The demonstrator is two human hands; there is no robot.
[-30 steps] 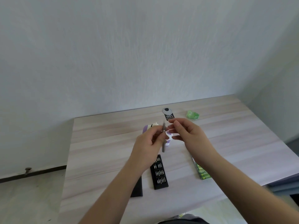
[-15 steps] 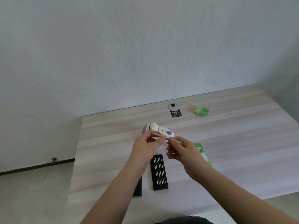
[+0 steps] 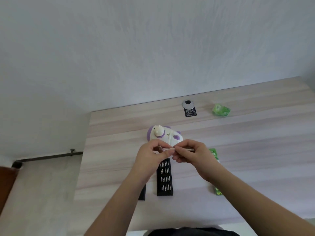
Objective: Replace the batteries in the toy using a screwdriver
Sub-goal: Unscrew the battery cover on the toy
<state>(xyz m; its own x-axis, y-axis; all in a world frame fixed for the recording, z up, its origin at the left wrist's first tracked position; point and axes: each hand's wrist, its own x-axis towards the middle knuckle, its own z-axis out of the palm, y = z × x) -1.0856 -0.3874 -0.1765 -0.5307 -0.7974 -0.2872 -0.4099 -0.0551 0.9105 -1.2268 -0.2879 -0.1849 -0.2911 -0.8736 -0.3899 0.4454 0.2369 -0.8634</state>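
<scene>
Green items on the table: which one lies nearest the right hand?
The green pack beside the right hand, partly hidden by it; the crumpled green wrapper lies far back near the wall.

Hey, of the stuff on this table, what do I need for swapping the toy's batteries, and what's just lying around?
Needed: toy; screwdriver, held in both hands, left, right; bit tray; green battery pack.

Lying about: black tag; crumpled green wrapper.

I am counting one white and purple toy (image 3: 163, 136), one screwdriver (image 3: 177, 149), one black tray of bits (image 3: 165, 178), one black lid (image 3: 142, 193), one green battery pack (image 3: 215, 155), one crumpled green wrapper (image 3: 221, 109), one black label (image 3: 190, 112), one grey disc (image 3: 187, 103) and two hands.
</scene>
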